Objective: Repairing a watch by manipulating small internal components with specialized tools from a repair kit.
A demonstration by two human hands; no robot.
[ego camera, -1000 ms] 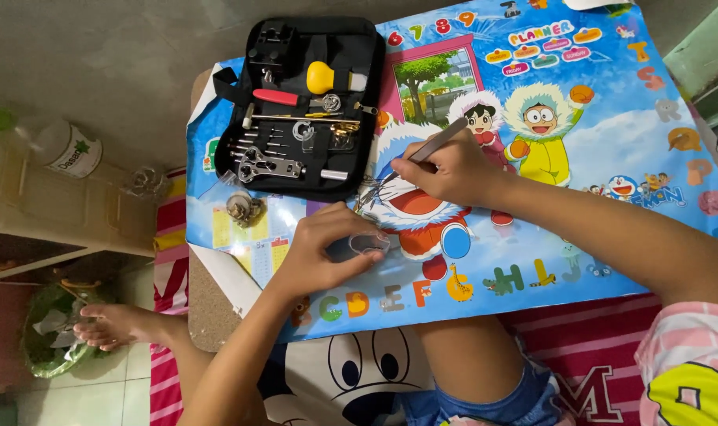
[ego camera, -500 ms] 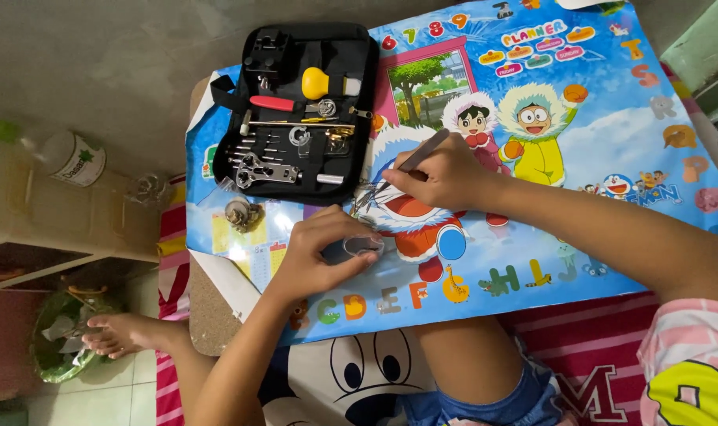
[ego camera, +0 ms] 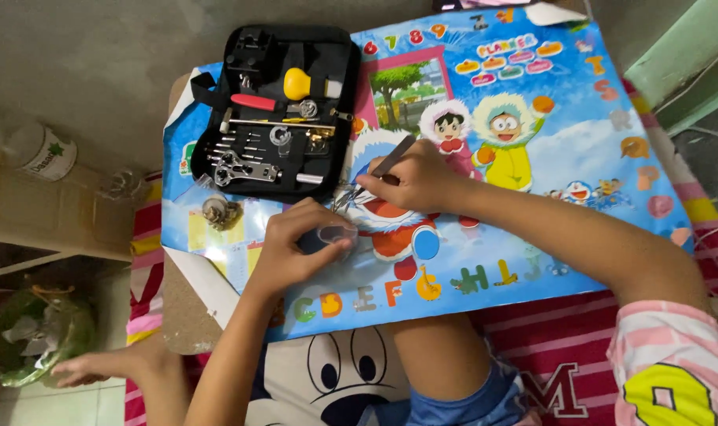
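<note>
My left hand (ego camera: pixel 296 244) grips a small round case with a clear lid (ego camera: pixel 327 235), pressing it down on the colourful cartoon poster (ego camera: pixel 532 158) that covers a low table. My right hand (ego camera: pixel 414 180) holds a thin grey tweezer-like tool (ego camera: pixel 378 173) like a pen, its tip pointing down-left toward the round case. Both hands work close together near the poster's middle.
An open black tool kit (ego camera: pixel 276 110) with a yellow knob, red-handled tool and metal bits lies at the poster's top left. A small metal watch part (ego camera: pixel 218 211) lies beside it. A plastic bottle (ego camera: pixel 35 150) and a green bag (ego camera: pixel 31 331) are on the left. My legs are under the table.
The hands keep their grips and places on the poster; only the view has shifted slightly. The tool's tip stays near the round case.
</note>
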